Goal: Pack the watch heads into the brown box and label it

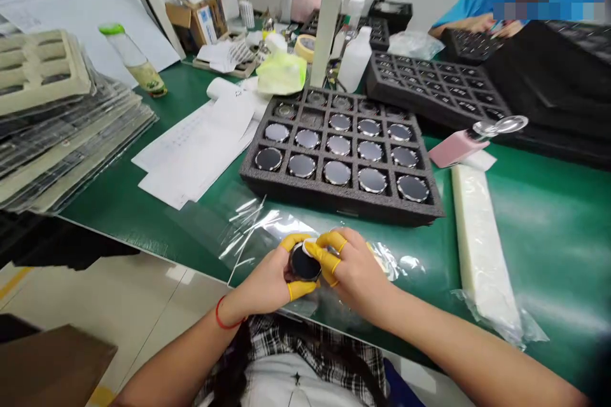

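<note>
My left hand (275, 276), with yellow finger cots, is closed around a round black watch case (304, 265) with a dark glass face. My right hand (351, 267), also in yellow finger cots, pinches a small white wiping pad (310, 247) against the upper edge of that face. Just beyond both hands lies a black foam tray (344, 200) whose compartments hold several similar round pieces, most with shiny metal rims. Clear plastic film (258, 229) is spread on the table around my hands.
Right of the tray are a pink pump bottle (456, 147) and a long white wrapped block (484, 248). Papers (200, 140), stacked trays (71, 146) and a green-capped bottle (136, 63) are leftward. A white bottle (356, 60) stands behind; a co-worker in blue (470, 3) sits far right.
</note>
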A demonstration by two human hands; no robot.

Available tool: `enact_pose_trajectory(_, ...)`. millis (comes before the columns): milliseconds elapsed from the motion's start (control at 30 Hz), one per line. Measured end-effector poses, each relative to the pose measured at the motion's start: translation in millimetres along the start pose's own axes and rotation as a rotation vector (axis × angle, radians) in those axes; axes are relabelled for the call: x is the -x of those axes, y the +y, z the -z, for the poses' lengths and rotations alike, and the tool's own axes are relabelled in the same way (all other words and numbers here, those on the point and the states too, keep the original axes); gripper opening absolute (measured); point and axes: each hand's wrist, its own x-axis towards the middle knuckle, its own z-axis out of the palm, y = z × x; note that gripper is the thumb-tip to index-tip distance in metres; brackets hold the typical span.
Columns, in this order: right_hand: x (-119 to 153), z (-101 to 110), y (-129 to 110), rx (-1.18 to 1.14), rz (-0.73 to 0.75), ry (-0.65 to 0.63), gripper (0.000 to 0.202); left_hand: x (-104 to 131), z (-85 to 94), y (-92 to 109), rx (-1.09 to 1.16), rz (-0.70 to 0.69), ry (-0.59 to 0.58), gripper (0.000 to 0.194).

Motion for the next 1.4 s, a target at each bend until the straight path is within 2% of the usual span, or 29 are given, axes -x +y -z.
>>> enact_pose_trajectory(167,-6.1,-6.2,0.6,-0.111,0.121,-0.017,0.024,0.7,-0.4,5.8,-0.07,-0.03,-0.031,0.062)
enact_pose_trajectory(333,-2.7,4.8,-1.7,-0.158,0.187,-0.135,0.023,0.8,-0.4,7.8,-0.165,-0.084,0.004,0.059)
enact_pose_trajectory(467,-0.2,18.6,13.4,-0.17,0.299,-0.131,0.022,0.3,0.7,2.2,-0.048,-0.044,-0.036,0.057)
enact_pose_trajectory(567,3.3,26.0,28.8,-0.181,0.334,-0.146,0.024,0.6,1.6,-0.5,-0.013,-0.029,-0.025,0.061)
enact_pose_trajectory(667,7.0,29.5,37.2,-0.157,0.307,-0.175,0.032,0.4,1.8,-0.6,-0.018,-0.034,-0.007,0.061)
enact_pose_trajectory(733,7.5,28.7,34.0,-0.134,0.297,-0.177,0.034,-0.1,1.4,-0.3,-0.027,-0.036,-0.014,0.059)
enact_pose_trajectory(867,3.0,20.4,11.4,-0.095,0.303,-0.127,0.029,-0.6,1.2,-0.7,-0.061,-0.056,-0.037,0.056)
enact_pose_trajectory(1000,-1.7,11.0,-4.6,-0.025,0.267,-0.112,0.026,0.0,1.1,-1.0,-0.163,-0.117,-0.005,0.057)
enact_pose_trajectory(1200,-2.7,5.4,-2.4,0.087,0.143,-0.129,0.021,0.8,-1.4,-0.2,-0.148,-0.065,-0.034,0.059)
enact_pose_trajectory(1400,1.8,7.1,-5.4,0.204,0.087,-0.029,0.024,3.1,-3.1,-3.7,-0.144,-0.064,0.033,0.06)
